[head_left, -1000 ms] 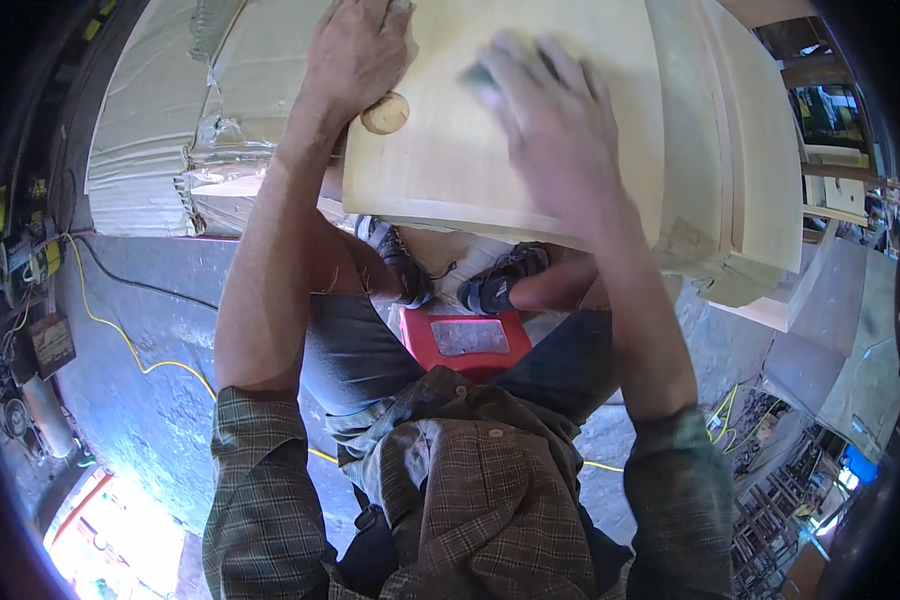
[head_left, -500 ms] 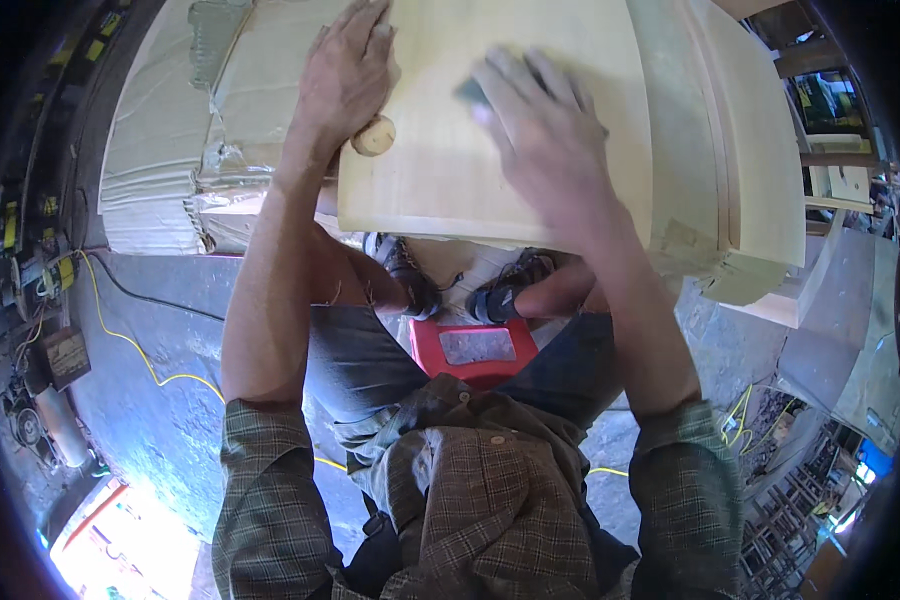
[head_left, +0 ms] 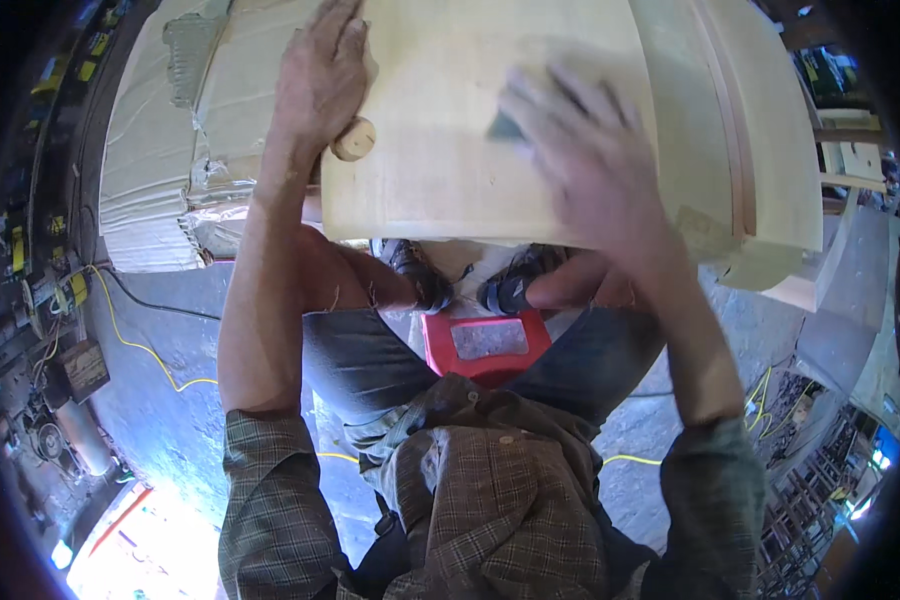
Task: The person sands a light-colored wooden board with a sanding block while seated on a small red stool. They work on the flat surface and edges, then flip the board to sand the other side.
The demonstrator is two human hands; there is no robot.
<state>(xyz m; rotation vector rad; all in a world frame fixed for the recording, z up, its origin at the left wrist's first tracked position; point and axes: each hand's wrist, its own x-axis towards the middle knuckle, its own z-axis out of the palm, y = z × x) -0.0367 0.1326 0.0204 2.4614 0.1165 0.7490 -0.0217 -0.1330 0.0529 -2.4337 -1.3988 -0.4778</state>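
Note:
A pale wooden panel lies in front of me over my knees. My left hand rests flat along its left edge, fingers stretched away from me and partly cut off by the top of the view. Beside that wrist is a round wooden knob at the panel's edge. On the panel's right half, my right hand is smeared by motion and bends over a dark green piece of sandpaper. Only a corner of the sandpaper shows past the fingers.
Torn cardboard lies left of the panel, and more pale boards are to its right. A red plastic stool stands between my legs. Yellow cord runs over the floor. Clutter lines both sides.
My right hand has moved to the right and slightly nearer me across the panel with the sandpaper. My left hand stays at the panel's left edge; the whole view has shifted a little.

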